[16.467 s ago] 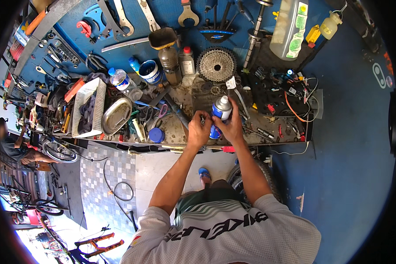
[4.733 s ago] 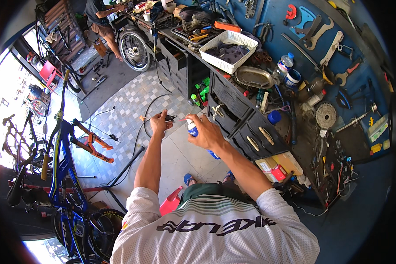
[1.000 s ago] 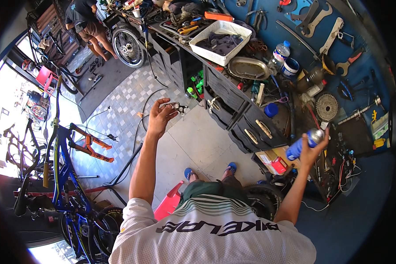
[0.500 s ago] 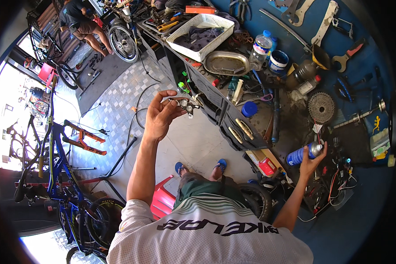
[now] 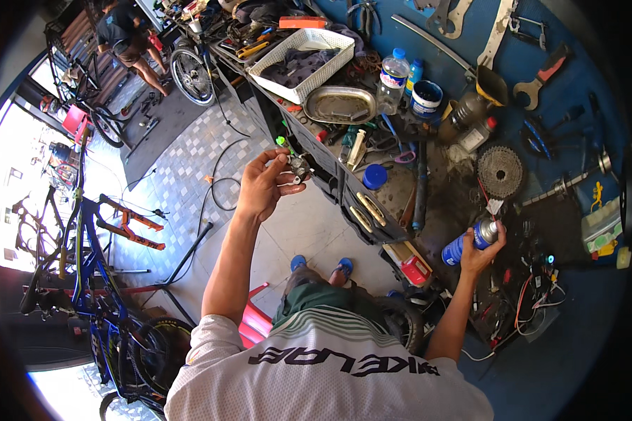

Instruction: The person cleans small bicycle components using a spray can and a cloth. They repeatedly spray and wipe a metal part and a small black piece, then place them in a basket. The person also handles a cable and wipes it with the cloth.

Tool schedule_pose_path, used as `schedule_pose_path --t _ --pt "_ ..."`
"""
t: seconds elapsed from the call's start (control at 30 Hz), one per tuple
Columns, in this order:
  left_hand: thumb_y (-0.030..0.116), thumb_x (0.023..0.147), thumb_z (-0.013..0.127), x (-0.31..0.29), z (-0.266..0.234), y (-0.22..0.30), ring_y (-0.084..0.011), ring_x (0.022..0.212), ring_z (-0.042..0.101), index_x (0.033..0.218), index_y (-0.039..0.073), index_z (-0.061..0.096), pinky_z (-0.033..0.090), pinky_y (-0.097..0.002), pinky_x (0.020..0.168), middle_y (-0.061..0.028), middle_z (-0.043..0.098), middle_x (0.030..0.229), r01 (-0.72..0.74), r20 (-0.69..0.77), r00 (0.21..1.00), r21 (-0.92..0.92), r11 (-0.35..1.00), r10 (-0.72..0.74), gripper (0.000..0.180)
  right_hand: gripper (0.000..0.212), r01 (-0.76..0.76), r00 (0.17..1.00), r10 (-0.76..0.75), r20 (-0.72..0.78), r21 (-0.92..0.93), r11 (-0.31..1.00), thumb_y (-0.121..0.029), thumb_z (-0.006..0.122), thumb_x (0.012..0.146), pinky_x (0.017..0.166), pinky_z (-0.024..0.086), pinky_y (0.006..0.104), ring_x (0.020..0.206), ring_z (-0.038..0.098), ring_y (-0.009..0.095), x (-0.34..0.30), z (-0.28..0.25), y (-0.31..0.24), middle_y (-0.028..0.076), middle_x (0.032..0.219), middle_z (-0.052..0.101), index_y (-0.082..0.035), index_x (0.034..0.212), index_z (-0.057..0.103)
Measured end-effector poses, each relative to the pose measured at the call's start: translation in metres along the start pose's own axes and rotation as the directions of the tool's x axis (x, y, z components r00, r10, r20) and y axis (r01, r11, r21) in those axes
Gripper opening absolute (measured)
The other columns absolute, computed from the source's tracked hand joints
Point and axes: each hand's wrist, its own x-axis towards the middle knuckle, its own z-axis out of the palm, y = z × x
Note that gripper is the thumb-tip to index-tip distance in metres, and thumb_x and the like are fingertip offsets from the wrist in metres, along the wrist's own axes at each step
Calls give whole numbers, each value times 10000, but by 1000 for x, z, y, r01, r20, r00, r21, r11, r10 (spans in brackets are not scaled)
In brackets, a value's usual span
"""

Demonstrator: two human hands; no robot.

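Pinched in the fingers of my left hand (image 5: 262, 188) is a small silver-and-dark metal part (image 5: 300, 168), which looks like a bicycle brake caliper. It is held up in the air beside the workbench's drawer fronts. My right hand (image 5: 482, 255) is wrapped round a blue spray can (image 5: 461, 248) with a silver top, tilted over the near right part of the bench. A thin red straw (image 5: 483, 193) stands up by the can's top. Just beyond the can lies a toothed bicycle cassette (image 5: 501, 172).
On the cluttered bench are a white basket (image 5: 340, 62) with dark cloth, an oval metal tray (image 5: 340, 105), a water bottle (image 5: 392, 81) and a blue lid (image 5: 375, 177). A blue bike frame (image 5: 91, 252) stands at left. Behind me is a red chair (image 5: 256, 319). Far off, another person (image 5: 123, 35) bends forward.
The view has shifted, so the bench sits a little further left. My left hand has turned the metal part, and its round silver openings show less. The can stays in my right hand.
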Motion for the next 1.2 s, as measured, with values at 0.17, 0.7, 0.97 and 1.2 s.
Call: schedule_pose_path --t 0.17,0.7,0.97,1.2 --pt "215 1065 595 19 -27 -37 -327 868 755 1298 -111 492 669 -383 708 -203 675 1005 81 -188 980 56 995 -69 413 702 -158 901 -52 430 437 885 -187 874 763 938 534 402 1053 648 292 37 36 -106 139 1234 616 -67 1363 530" --pt "233 1059 603 16 -134 -92 -313 842 755 1261 -51 526 668 -407 732 -199 679 1031 182 -444 883 34 983 -149 357 659 9 445 -422 790 467 884 -232 784 812 712 593 525 842 694 441 -22 182 -279 191 1113 576 -258 1401 492" --pt "214 1046 623 14 -145 -83 -323 802 762 1293 -35 510 684 -411 685 -200 671 971 185 -471 872 59 981 -136 369 698 71 422 -447 789 462 884 -245 774 827 725 592 523 884 688 437 -28 197 -292 217 1098 540 -267 1445 449" --pt "223 1046 626 12 -149 -71 -313 794 761 1288 -2 534 682 -409 673 -193 673 984 170 -465 877 66 983 -120 342 681 52 419 -417 806 438 898 -242 791 799 723 585 536 885 689 456 -28 200 -300 205 1149 566 -257 1404 479"
